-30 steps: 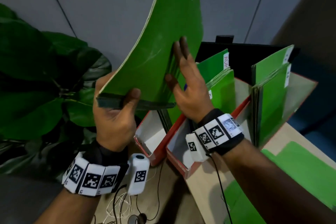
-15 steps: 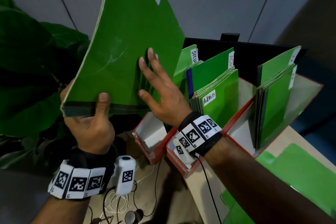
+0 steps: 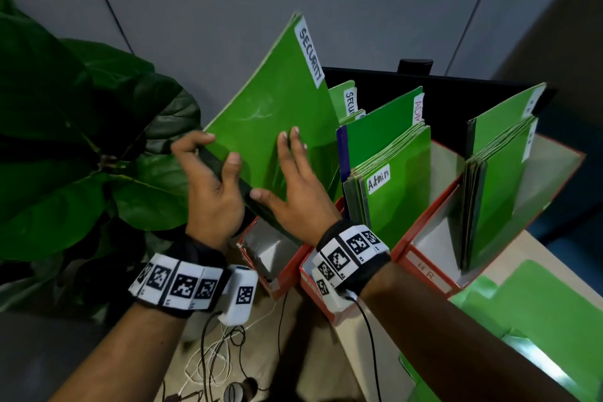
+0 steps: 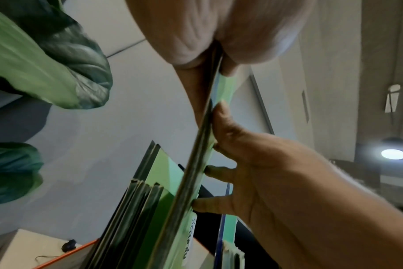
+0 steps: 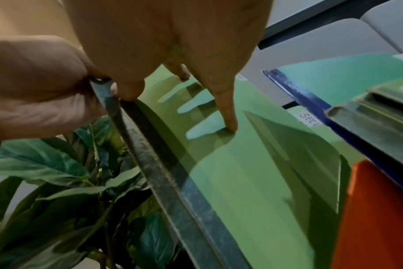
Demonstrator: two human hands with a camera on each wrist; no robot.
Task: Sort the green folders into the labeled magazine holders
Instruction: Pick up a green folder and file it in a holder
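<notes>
Having been lowered from high overhead, the SECURITY folder (image 3: 274, 127) is now tipped with its bottom corner entering the leftmost magazine holder (image 3: 261, 251), where other Security-labelled folders (image 3: 349, 98) already stand behind it. The sorting of this folder is judged nearly done; only the final slide down remains. The dark spine is gripped by the left hand (image 3: 212, 192), thumb on the front cover and fingers curled behind the edge. The right hand (image 3: 293, 196) is laid flat on the cover with fingers straight and spread, nothing being clasped by it. Free room is tight on the right, where the Admin folders (image 3: 388, 179) fill the middle holder (image 3: 313, 274) just beside. On the left, plant leaves (image 3: 98, 127) crowd close to the spine. Open room lies above and toward the person. More green folders (image 3: 538, 313) lie on the table (image 3: 293, 352), not yet sorted.
</notes>
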